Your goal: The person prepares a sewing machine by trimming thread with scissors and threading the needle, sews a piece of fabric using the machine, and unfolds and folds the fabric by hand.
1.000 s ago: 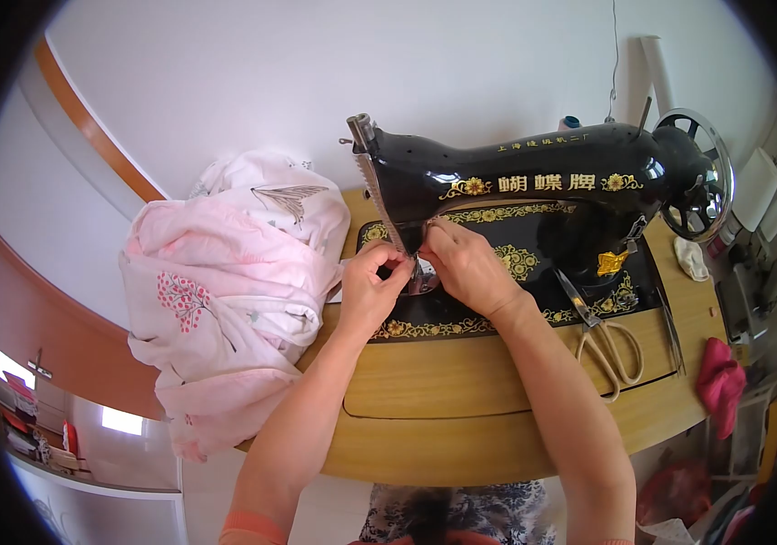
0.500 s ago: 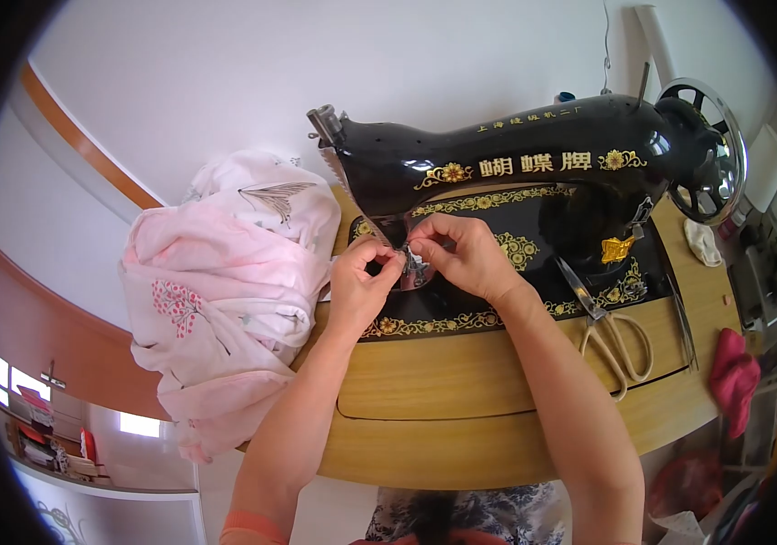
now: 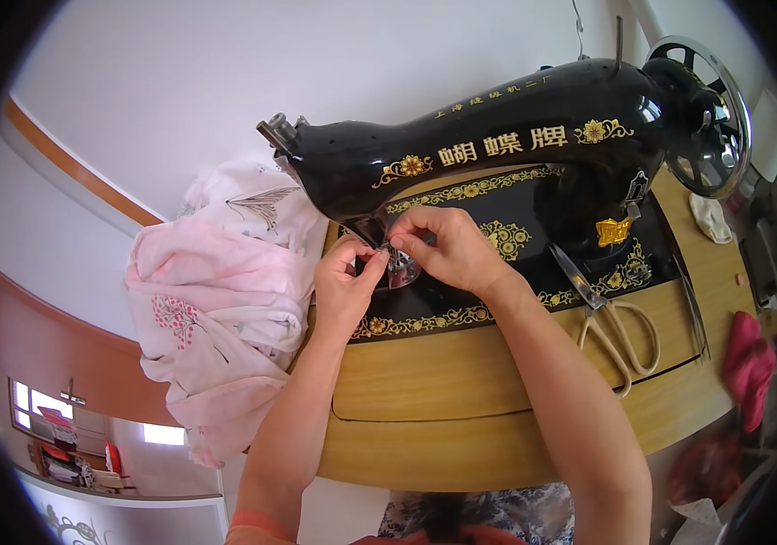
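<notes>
A black sewing machine (image 3: 498, 118) with gold flowers and lettering stands on a wooden table. Both hands meet at its needle end, just above the shiny metal plate (image 3: 404, 272). My left hand (image 3: 350, 277) has thumb and forefinger pinched close to the needle. From the other side, my right hand (image 3: 448, 245) pinches at the same spot, its fingertips almost touching the left ones. Whatever lies between the fingertips is too small to make out. Pink and white printed cloth (image 3: 216, 300) is heaped left of my left hand.
Scissors (image 3: 611, 331) with cream handles lie right of my right forearm, blades on the machine bed. The wooden table (image 3: 443, 381) has a curved front edge. A handwheel (image 3: 711, 118) is at the machine's right end. Pink-red cloth (image 3: 748, 368) hangs by the table's right edge.
The view has shifted and tilted slightly, so the machine appears further left. Both hands stay pinched at the needle, with the fingertips only slightly shifted.
</notes>
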The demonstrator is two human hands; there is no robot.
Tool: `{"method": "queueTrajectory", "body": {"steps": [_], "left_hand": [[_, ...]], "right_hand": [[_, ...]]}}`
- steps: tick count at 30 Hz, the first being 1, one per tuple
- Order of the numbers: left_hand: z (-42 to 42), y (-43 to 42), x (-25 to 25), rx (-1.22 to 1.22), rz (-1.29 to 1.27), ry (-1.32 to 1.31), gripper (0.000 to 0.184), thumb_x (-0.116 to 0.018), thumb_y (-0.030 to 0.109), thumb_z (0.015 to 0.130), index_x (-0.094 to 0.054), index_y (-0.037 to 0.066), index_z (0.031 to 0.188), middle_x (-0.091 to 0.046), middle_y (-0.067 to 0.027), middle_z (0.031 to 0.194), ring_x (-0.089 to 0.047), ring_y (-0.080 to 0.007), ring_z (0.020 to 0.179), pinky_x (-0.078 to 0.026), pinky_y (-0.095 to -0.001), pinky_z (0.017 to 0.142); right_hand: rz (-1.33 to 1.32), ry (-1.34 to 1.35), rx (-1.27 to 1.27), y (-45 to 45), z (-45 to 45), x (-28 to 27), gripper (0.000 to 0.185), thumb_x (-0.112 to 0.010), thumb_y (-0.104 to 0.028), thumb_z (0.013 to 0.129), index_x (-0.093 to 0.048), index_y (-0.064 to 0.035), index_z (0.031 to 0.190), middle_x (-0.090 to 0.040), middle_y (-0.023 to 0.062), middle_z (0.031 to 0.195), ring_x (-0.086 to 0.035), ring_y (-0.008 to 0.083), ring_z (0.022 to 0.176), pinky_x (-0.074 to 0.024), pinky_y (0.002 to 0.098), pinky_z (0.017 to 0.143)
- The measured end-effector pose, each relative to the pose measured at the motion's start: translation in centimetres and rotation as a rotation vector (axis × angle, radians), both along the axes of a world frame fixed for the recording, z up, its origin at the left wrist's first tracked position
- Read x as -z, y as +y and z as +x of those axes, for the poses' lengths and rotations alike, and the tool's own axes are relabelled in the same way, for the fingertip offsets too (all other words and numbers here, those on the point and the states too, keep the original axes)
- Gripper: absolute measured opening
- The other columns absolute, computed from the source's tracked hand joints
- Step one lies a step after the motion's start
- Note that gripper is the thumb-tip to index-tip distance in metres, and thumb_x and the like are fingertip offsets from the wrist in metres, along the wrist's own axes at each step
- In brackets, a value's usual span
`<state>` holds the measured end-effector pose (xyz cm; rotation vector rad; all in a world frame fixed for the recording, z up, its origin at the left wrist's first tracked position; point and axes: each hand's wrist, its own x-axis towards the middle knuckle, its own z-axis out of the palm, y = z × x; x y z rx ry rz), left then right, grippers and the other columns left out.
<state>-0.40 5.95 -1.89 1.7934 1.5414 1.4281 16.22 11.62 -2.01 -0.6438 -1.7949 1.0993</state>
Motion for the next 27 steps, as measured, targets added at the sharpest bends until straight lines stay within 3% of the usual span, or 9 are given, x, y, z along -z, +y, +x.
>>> {"method": "queueTrajectory", "body": {"steps": [14, 23, 26, 27], "left_hand": [[-0.16, -0.20, -0.03, 0.012, -0.075, -0.026, 0.011, -0.065, 0.000, 0.077, -0.055, -0.003, 0.074, -0.055, -0.0015, 0.077, -0.050, -0.0072, 0.072, -0.039, -0.0203, 0.065], [-0.16, -0.33, 0.08, 0.010, -0.113, -0.016, 0.011, -0.065, 0.001, 0.078, -0.056, -0.003, 0.075, -0.055, -0.0012, 0.079, -0.050, -0.0063, 0.073, -0.039, -0.0197, 0.065], [-0.26, -0.29, 0.16, 0.007, -0.127, -0.025, 0.011, -0.065, 0.001, 0.078, -0.056, -0.003, 0.075, -0.056, -0.0009, 0.079, -0.050, -0.0062, 0.073, -0.039, -0.0196, 0.065], [-0.24, -0.27, 0.19, 0.013, -0.129, -0.049, 0.010, -0.066, 0.001, 0.078, -0.056, -0.003, 0.075, -0.056, -0.0008, 0.079, -0.050, -0.0062, 0.073, -0.039, -0.0197, 0.065]], "right_hand": [[-0.112, 0.061, -0.074, 0.25, -0.11, 0.12, 0.005, -0.061, -0.005, 0.080, -0.063, -0.0010, 0.083, -0.063, 0.0040, 0.072, -0.058, 0.0102, 0.066, -0.0484, 0.0252, 0.063], [-0.049, 0.071, -0.049, 0.32, -0.17, 0.16, 0.005, -0.063, -0.005, 0.079, -0.063, -0.0018, 0.084, -0.063, 0.0043, 0.073, -0.058, 0.0108, 0.067, -0.0487, 0.0263, 0.062], [-0.082, 0.081, -0.044, 0.28, -0.08, 0.08, 0.010, -0.062, -0.004, 0.076, -0.063, -0.0006, 0.085, -0.065, 0.0120, 0.075, -0.064, 0.0234, 0.069, -0.0501, 0.0313, 0.067], [-0.069, 0.080, -0.037, 0.33, -0.10, 0.17, 0.010, -0.062, -0.004, 0.075, -0.063, -0.0006, 0.085, -0.065, 0.0122, 0.075, -0.064, 0.0236, 0.069, -0.0501, 0.0314, 0.066]]}}
